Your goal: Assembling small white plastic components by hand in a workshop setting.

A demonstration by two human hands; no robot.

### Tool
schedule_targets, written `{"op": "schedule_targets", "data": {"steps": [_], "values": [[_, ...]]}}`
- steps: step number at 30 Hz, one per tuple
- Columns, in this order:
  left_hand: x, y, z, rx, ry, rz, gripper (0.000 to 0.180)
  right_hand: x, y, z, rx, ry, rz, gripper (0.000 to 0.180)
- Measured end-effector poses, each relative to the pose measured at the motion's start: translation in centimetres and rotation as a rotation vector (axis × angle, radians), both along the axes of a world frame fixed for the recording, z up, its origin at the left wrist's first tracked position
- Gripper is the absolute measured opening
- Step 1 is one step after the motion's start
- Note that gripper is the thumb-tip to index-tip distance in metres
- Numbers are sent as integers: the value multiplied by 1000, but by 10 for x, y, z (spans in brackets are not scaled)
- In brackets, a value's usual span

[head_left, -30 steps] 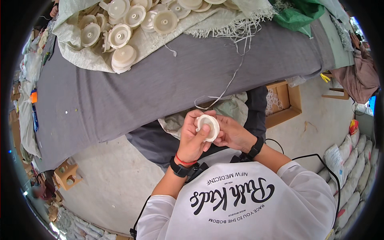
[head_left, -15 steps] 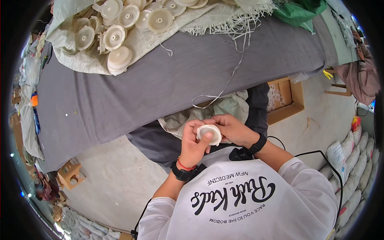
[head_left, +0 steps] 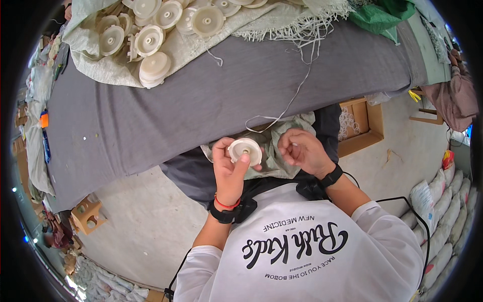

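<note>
My left hand (head_left: 229,174) grips a round, off-white plastic disc (head_left: 239,146) with a raised rim and a small hub at its middle. The thumb presses near the hub while the fingers support the edge. To the right, apart from the disc, is my right hand (head_left: 311,157) with fingers curled in toward the thumb. A tiny pale spot shows at its fingertips; I cannot make out what it is. Beneath both hands a pale woven sack (head_left: 271,163) lies over my lap. Similar discs (head_left: 208,21) are heaped on a woven sack at the far left.
A grey cloth-covered table (head_left: 166,116) stretches across in front of me, with a loose white strand (head_left: 297,93) trailing over it. Right of my knees, a cardboard box (head_left: 370,123) holds thin white rings. Stacked sacks (head_left: 443,216) line the right side; a brown stool (head_left: 86,217) stands at left.
My right hand has come away from the disc and moved right. My left hand has shifted slightly left with the disc, whose hub now shows.
</note>
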State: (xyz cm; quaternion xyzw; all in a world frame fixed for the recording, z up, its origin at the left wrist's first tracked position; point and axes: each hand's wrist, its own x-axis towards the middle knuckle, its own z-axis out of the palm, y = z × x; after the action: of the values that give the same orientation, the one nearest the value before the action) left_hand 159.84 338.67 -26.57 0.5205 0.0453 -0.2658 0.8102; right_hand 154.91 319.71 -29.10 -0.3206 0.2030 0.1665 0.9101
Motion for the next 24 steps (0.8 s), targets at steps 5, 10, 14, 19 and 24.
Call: {"op": "schedule_targets", "data": {"steps": [5,10,14,19,24], "values": [[-10,-10,-15,433,-633,93,28,4,30,-3,261,241,148,20],[-7,-10,-7,618,-956,-121,27,15,53,1,183,349,28,20],[-12,-11,-12,237,-508,77,23,19,51,0,200,263,77,25],[1,3,-15,-32,34,170,20,19,41,13,219,148,174,29],[3,5,-24,82,10,178,23,16,29,44,178,194,134,29]]}}
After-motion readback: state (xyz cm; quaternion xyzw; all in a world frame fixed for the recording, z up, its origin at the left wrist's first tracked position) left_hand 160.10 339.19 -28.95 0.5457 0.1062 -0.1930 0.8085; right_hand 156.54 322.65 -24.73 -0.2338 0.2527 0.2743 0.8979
